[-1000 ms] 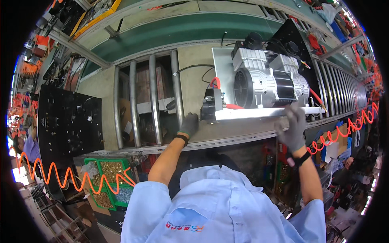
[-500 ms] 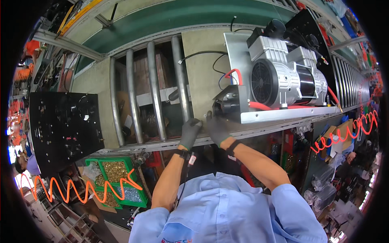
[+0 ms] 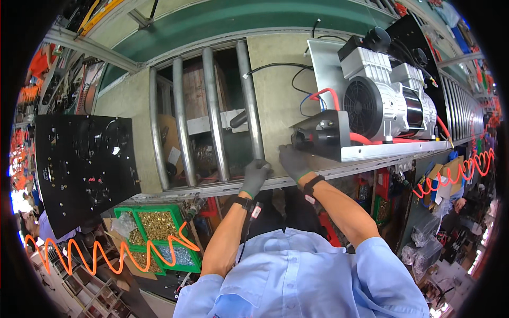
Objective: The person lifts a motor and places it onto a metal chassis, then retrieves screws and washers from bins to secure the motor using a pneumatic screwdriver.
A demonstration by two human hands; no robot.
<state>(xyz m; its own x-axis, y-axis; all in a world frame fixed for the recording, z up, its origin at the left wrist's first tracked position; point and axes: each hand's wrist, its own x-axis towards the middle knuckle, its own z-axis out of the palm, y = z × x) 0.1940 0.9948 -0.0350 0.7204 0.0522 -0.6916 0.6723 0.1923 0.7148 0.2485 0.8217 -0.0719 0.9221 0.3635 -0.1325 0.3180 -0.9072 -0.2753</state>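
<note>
My left hand, in a grey glove, is at the near edge of the roller bench, by the end of a steel roller. Its fingers are curled together; whatever they may hold is hidden. Just to its right, my gloved right hand has its fingers pressed together below a black cylindrical part on a bracket. That bracket belongs to a metal tray carrying a silver twin-head compressor with a black fan cover. A red hose and a loose black cable run from this assembly.
A black panel with round cutouts stands at the left. Below it, green bins hold small metal fasteners, with an orange coiled hose across them. Another coiled hose hangs at the right. A metal rail edges the bench.
The rollers and compressor now appear farther right in the picture, as the view has shifted. Both hands stay close together at the bench edge; the right hand is less blurred.
</note>
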